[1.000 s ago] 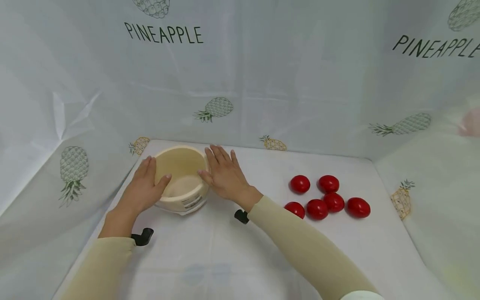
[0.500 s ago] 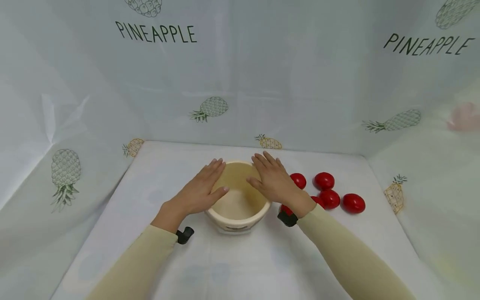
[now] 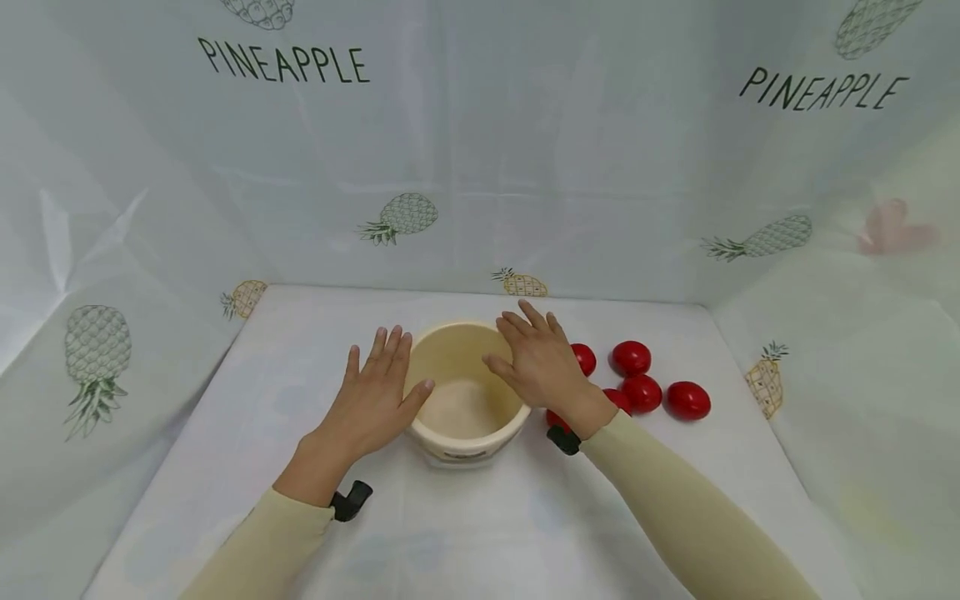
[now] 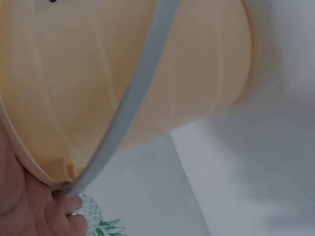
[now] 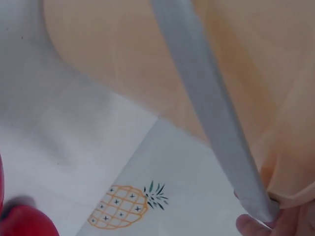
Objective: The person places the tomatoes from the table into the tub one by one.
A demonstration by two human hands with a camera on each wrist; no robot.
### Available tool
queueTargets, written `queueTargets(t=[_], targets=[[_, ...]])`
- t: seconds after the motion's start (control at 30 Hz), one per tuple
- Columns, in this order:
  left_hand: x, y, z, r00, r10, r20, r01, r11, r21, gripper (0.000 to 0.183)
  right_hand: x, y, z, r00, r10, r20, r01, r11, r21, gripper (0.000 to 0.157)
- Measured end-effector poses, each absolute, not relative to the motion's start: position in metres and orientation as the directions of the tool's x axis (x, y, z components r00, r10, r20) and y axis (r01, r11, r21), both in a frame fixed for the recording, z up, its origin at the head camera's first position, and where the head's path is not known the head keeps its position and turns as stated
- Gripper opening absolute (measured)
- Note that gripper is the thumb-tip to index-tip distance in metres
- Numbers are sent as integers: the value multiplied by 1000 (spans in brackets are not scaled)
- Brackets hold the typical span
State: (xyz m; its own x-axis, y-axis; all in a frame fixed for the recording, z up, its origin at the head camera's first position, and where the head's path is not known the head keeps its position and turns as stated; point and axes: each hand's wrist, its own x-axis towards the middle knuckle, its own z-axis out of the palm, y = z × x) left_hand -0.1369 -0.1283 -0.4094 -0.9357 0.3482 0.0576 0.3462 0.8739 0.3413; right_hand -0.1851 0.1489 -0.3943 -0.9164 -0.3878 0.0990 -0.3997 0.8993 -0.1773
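Note:
A cream bucket stands upright on the white table, its mouth facing up toward the head camera. Beside its left rim is my left hand, fingers straight and spread, thumb reaching over the rim. My right hand touches or hovers at the right rim with extended fingers; whether it makes contact is unclear from above. A grey handle runs down the bucket's side in the left wrist view. In the right wrist view, fingers lie by the rim where the grey handle joins.
Several glossy red egg-shaped objects lie to the right of the bucket, some partly hidden by the right hand and wrist. A white sheet printed with pineapples rises behind the table and along its sides.
Between both hands, the bucket has moved from the back left to the table's middle. The left hand has since shifted slightly left and spread its fingers. The head view has turned slightly right.

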Motion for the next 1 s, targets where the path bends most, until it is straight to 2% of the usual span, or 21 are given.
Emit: queueTargets(t=[0.2, 0.37, 0.47, 0.63, 0.8, 1.0], targets=[[-139, -120, -407, -937, 347, 42, 339, 873, 351, 84, -185, 162, -397, -900, -374, 225, -403, 910, -98, 73], [-140, -123, -408, -937, 346, 51, 340, 865, 368, 88, -173, 208, -400, -877, -354, 324, -390, 920, -49, 70], [-140, -124, -408, -931, 361, 56, 355, 856, 376, 90, -161, 241, -411, -882, -354, 312, -376, 927, -11, 69], [-141, -124, -407, -926, 376, 32, 360, 855, 373, 92, -140, 277, -435, -882, -401, 249, -400, 915, 56, 77], [-142, -125, -405, -931, 365, 1, 336, 857, 391, 94, -134, 281, -456, -867, -445, 224, -437, 895, 87, 82], [-140, -126, -407, -927, 374, -1, 341, 846, 410, 94, -132, 277, -477, -852, -496, 167, -473, 866, 163, 82]])
